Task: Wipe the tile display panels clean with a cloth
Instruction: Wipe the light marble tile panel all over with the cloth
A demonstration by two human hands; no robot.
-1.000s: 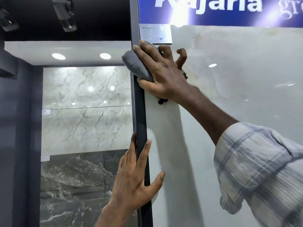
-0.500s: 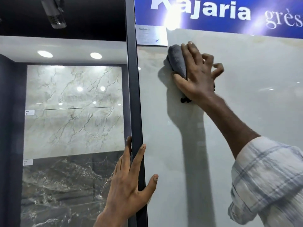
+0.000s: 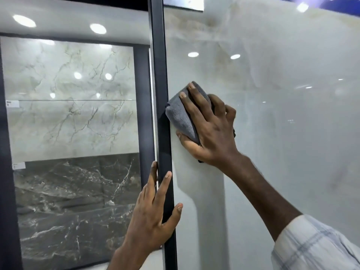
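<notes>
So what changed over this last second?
The right hand slid the cloth down the pale panel, from just under the label, out rightward, then back against the dark frame lower down. It held the cloth throughout. The left hand stayed resting on the frame.

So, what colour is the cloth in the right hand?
Grey. The cloth shows clearly in the head view, held in the right hand.
</notes>
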